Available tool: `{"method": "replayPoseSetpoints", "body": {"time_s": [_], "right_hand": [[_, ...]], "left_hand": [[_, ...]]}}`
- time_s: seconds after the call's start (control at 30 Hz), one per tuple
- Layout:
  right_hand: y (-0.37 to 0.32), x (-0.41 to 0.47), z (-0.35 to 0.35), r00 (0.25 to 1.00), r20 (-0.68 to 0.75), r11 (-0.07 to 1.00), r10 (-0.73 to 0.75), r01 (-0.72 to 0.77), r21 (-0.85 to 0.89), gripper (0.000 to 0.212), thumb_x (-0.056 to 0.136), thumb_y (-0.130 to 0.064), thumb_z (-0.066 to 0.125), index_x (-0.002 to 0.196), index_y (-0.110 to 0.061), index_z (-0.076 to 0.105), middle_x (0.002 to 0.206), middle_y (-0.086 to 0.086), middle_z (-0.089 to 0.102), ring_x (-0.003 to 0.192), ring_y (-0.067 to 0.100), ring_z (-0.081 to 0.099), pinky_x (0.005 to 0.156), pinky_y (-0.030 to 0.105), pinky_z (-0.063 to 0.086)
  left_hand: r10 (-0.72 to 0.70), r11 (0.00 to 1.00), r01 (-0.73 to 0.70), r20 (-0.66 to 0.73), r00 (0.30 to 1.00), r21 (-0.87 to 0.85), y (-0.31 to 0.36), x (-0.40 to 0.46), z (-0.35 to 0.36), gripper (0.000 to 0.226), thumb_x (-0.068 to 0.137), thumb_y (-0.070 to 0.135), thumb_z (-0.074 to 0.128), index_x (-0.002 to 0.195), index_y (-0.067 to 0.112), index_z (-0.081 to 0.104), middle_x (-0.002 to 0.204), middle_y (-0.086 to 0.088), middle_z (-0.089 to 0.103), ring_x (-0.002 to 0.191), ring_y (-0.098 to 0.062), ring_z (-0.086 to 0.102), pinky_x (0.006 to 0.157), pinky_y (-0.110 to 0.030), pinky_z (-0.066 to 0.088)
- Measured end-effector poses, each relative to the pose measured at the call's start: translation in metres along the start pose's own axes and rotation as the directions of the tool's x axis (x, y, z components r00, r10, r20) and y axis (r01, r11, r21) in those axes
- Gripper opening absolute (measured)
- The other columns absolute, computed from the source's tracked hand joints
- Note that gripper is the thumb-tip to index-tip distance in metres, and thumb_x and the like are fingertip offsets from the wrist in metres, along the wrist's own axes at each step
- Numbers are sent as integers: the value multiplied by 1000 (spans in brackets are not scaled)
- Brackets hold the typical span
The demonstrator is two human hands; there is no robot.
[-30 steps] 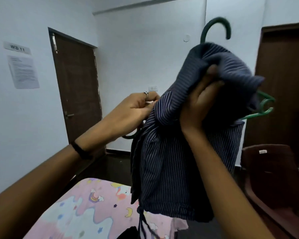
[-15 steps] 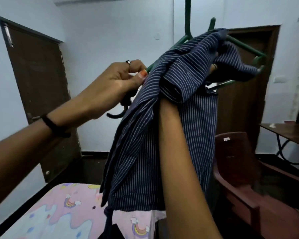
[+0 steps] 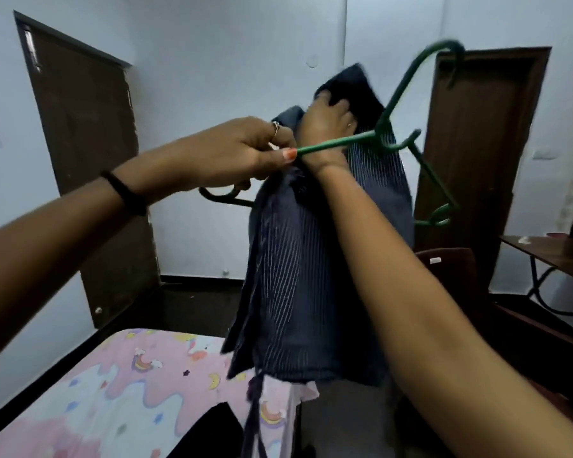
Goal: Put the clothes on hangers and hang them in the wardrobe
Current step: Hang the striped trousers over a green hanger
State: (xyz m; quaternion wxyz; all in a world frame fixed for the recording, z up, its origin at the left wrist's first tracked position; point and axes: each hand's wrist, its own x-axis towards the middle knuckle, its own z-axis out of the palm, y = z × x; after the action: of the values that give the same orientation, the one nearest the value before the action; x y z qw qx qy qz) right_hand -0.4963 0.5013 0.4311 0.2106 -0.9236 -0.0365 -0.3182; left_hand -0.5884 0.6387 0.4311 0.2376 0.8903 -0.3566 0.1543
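Both hands work mid-air above the bed (image 3: 119,385): left hand (image 3: 245,150) fingers pinch the green hanger (image 3: 336,145), right hand (image 3: 325,127) grips the bunched striped garment (image 3: 305,276). Loosely draped, that cloth could likely slide off the tilted hanger

my left hand (image 3: 232,157) pinches a smooth green plastic hanger (image 3: 407,127) — my right hand (image 3: 325,127) grips soft, matt pinstriped cloth of the navy garment (image 3: 311,276); printed cotton bedsheet (image 3: 113,391) below, dark wood-look doors (image 3: 86,160) behind.
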Motion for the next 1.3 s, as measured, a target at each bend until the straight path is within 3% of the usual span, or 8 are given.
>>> {"method": "replayPoseSetpoints", "body": {"time_s": [0.2, 0.33, 0.47, 0.67, 0.87, 1.03, 1.2, 1.3], "right_hand": [[17, -30, 1, 682, 722, 952, -118, 284, -112, 44, 101, -40, 37, 135, -15, 50, 128, 8, 55, 109, 25, 55, 101, 45, 45], [65, -93, 11, 833, 447, 945, -325, 298, 131, 36, 100, -41, 41, 127, -23, 56, 133, 3, 53, 122, 22, 50, 102, 36, 39], [62, -159, 44, 982, 37, 948, -183, 166, 272, 38, 96, -47, 46, 110, -17, 65, 119, 2, 54, 113, 22, 49, 89, 34, 44], [27, -195, 75, 987, 145, 987, -74, 51, 153, 65, 86, -62, 52, 127, -14, 39, 125, 3, 48, 115, 26, 48, 86, 40, 42], [29, -181, 79, 957, -286, 982, -43, 94, 166, 19, 79, -15, 49, 97, -9, 53, 88, 6, 58, 72, 27, 57, 53, 28, 27], [36, -189, 84, 912, -228, 910, -341, 381, 162, 23, 87, -26, 52, 99, -9, 60, 93, 5, 59, 83, 25, 56, 69, 39, 46], [121, -191, 58, 794, -508, 895, 334, -99, 434, 31, 90, -36, 56, 107, -11, 56, 109, 6, 55, 104, 24, 49, 90, 45, 42], [167, -174, 54, 771, -138, 671, 622, -434, 601, 63, 86, -63, 50, 125, -13, 50, 123, 5, 54, 118, 25, 50, 101, 50, 40]], "left_hand": [[-106, 994, 98, -173, 979, -54, -37, -8, 14, 25, 95, 36, 48, 77, 20, 55, 53, 13, 45, 49, 0, 44, 53, -21, 44], [-231, 972, 235, -158, 960, 10, -61, -17, 30, 24, 100, 26, 47, 80, 19, 59, 60, 8, 49, 50, 1, 48, 55, -25, 45], [-278, 960, 277, -112, 954, -28, -59, -19, 50, 25, 99, 28, 49, 79, 21, 62, 55, 14, 53, 54, 5, 52, 52, -21, 47], [-262, 965, 258, -121, 957, -51, -42, -6, 72, 24, 98, 28, 50, 80, 20, 63, 73, 0, 61, 70, -16, 58, 59, -29, 54], [-250, 968, 251, -239, 938, -26, -41, 8, 84, 21, 98, 28, 52, 85, 17, 63, 63, 7, 55, 54, -3, 53, 57, -17, 45], [-122, 986, 152, -310, 943, 73, -42, 12, 89, 16, 97, 22, 53, 83, 19, 61, 59, 12, 51, 53, -3, 48, 55, -14, 36], [-161, 979, 121, -264, 951, -163, -55, -2, 77, 25, 98, 21, 51, 75, 24, 59, 60, 5, 54, 53, -5, 52, 55, -29, 50], [-156, 970, 104, -235, 959, -219, -54, -5, 71, 26, 99, 21, 50, 74, 22, 59, 54, 11, 50, 49, 2, 47, 51, -21, 45]]}}
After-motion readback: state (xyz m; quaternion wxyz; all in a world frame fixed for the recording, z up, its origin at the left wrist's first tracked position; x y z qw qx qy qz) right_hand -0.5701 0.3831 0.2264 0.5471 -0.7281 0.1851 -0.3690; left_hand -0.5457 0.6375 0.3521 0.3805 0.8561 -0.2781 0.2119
